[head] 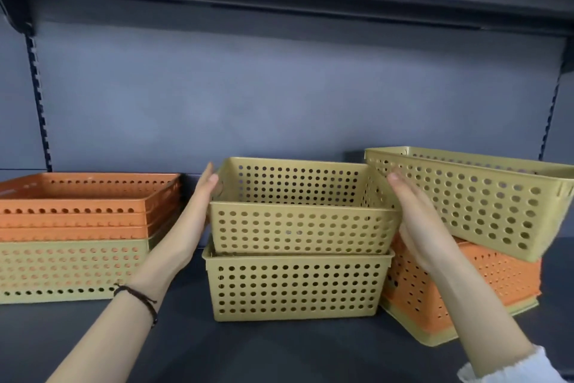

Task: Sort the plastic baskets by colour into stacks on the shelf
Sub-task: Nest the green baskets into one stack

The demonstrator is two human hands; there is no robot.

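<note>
Hands frame a perforated mustard-yellow plastic basket (302,211) at the middle of the dark shelf (279,348), where it sits nested, not fully seated, in a second basket of the same colour (296,284). The left hand (194,218), a dark cord bracelet (139,298) at its wrist, lies flat with straight fingers against the basket's left wall; the right hand (417,221) is open beside the right wall, and contact there cannot be confirmed. Neither grip is closed on anything. The pose suggests the basket is being steadied or pressed down so the yellow stack sits square.

Sorting looks only partly done. At left, about four perforated orange plastic baskets (84,205) sit nested inside a wider yellow one (71,270), so that pile mixes colours. At right, a tilted yellow basket (478,196) rests on an orange one (466,286), with a yellow rim (435,339) showing beneath. Yellow baskets visible: five; orange: roughly five, the nested rims being hard to separate.
</note>
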